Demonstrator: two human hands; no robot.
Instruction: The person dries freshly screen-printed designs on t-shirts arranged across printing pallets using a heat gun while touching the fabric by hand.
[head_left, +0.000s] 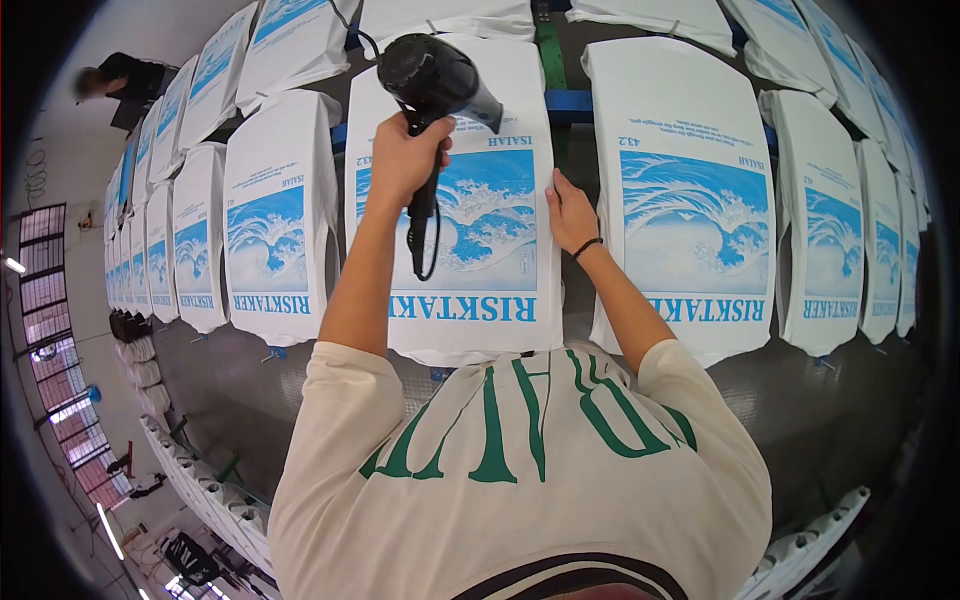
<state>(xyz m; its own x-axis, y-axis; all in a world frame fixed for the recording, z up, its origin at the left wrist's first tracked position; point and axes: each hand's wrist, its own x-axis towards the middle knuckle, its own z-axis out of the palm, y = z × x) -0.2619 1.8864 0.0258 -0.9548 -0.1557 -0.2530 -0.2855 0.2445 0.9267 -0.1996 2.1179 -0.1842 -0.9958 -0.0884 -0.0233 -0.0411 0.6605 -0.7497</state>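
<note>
A black hair dryer is held by its handle in my left hand, its nozzle tilted down to the right over a white shirt with a blue wave print. The dryer's cord loops below the handle. At the right edge of this same shirt is my right hand, empty, with extended fingers beside the print and a dark band on the wrist. The shirt lies flat on its board, its lettering upside down to me.
Another printed white shirt lies just right, and one more left. Further rows of shirts curve away on both sides and behind. A blue bar and green beam show between boards. A person is at the far upper left.
</note>
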